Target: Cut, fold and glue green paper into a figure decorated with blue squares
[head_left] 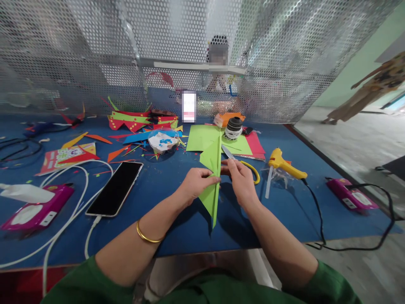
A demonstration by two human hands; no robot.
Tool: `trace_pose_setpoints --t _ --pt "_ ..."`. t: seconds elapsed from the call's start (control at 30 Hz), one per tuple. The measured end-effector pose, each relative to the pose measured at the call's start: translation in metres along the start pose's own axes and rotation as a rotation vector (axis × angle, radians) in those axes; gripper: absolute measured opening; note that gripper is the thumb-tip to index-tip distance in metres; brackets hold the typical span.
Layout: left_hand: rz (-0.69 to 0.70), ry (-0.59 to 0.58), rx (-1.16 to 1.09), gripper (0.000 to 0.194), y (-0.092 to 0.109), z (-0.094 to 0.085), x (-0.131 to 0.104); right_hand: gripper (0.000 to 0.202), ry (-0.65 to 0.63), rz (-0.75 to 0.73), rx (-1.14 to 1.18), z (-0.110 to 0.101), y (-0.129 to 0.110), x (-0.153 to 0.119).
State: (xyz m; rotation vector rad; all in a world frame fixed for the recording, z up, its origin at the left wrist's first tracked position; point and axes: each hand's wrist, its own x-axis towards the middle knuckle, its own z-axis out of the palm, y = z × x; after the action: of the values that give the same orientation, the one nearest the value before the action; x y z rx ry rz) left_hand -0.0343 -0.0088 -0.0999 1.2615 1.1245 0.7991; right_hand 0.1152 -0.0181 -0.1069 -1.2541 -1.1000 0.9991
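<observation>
A folded piece of light green paper (207, 199) stands nearly upright above the blue table, its long fold edge turned toward my right side. My left hand (196, 184) pinches it between thumb and fingers at about mid-length. On the other side, my right hand (241, 179) has its fingertips closed on the fold edge; some of those fingers are hidden. Scissors with yellow handles (255, 172) lie partly behind my right hand. Beyond the fold are flat green sheets (196, 137) and a red sheet (257, 145).
A yellow glue gun (284, 164) with a black cord lies at right. At left are a phone (116, 190) on a white cable and a magenta power strip (53, 202). Paper scraps, a round dish (163, 147) and cut paper masks (129, 120) lie before a perforated metal screen (177, 38).
</observation>
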Motion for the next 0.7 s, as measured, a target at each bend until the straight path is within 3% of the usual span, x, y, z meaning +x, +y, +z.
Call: trace_pose_setpoints --t 0.17,0.37,0.7 --pt "0.03 0.018 0.05 0.037 0.0003 0.0 -0.0002 0.039 -0.027 0.033 0.03 0.0001 -0.0026 0.0006" --pt "-0.043 -0.041 -0.22 0.04 0.001 0.0022 0.0008 0.04 -0.042 0.071 0.079 0.0015 -0.0041 -0.0007" --pt "-0.116 -0.027 -0.196 0.028 0.0059 0.0037 -0.0041 0.039 -0.037 0.085 0.126 0.0023 -0.0082 -0.0006"
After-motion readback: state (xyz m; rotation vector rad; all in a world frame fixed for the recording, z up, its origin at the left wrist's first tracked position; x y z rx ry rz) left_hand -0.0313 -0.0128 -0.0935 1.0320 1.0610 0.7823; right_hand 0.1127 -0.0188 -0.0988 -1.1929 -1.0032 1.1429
